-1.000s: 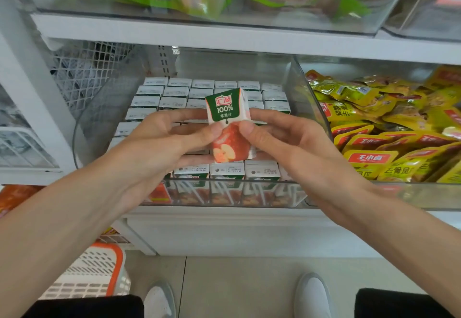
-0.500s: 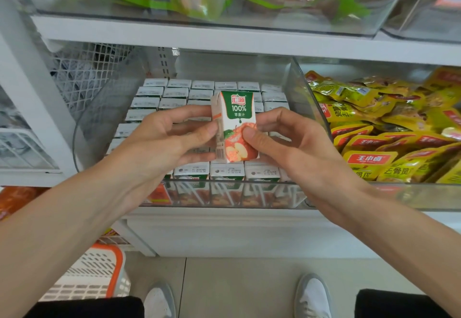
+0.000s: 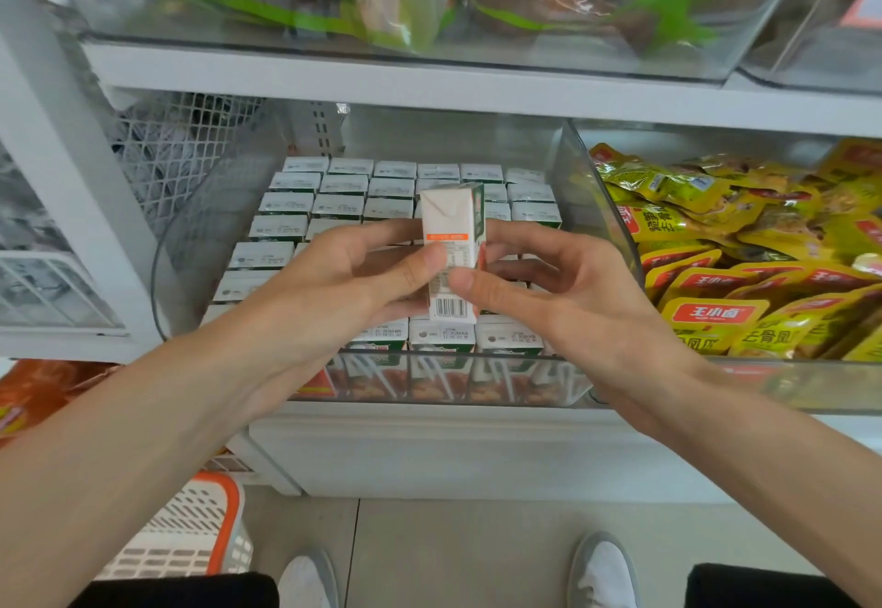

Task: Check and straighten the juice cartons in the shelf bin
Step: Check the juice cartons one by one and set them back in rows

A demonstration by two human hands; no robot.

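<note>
Between the two grips, over the front rows of the bin (image 3: 596, 206), one carton (image 3: 451, 249) is held upright, its long axis vertical and its narrow barcode side turned toward the person. The left hand (image 3: 334, 292) pinches the carton's left edge, thumb on the near face and fingers behind. The right hand (image 3: 563, 292) pinches the right edge in the same way, so neither grip is spread and both are equally near. The packed cartons (image 3: 334, 199) lie below and beyond the grips in close rows, tops up, with long axes parallel to the held one. Returning it therefore looks like a straight lowering without tilt, perhaps after a turn about the vertical axis. The vacant slot is hidden under the hands, so its place cannot be told. The bin is clear-walled and rests on a white shelf (image 3: 429, 445). Right of the grips, past the bin wall, lie yellow snack packets (image 3: 716, 245). A second shelf board (image 3: 477, 92) runs above the grips and limits headroom. Below and left of them a basket (image 3: 191, 526) stands on the floor.
</note>
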